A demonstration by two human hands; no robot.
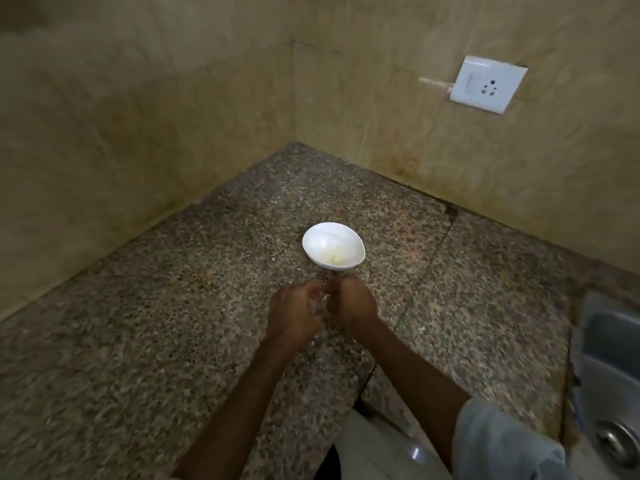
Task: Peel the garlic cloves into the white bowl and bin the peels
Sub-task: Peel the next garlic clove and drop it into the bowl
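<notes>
Granite counter [138, 341] holds the white bowl [333, 247]; left hand [294, 311] and right hand [356, 304] pinch a pale scrap [319, 306], perhaps garlic.

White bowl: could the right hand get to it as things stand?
Probably yes. The white bowl sits just beyond the right hand, only bare counter between them; what the hand holds is too blurred to tell.

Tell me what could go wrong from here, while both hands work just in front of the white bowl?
1. The left hand and right hand pinch a pale piece just before the white bowl; loose peel may drop in beside the small yellowish bit.
2. No bin shows, so peels may scatter on the speckled counter, where they are hard to spot.
3. The hands are close to the bowl and might knock it.
</notes>
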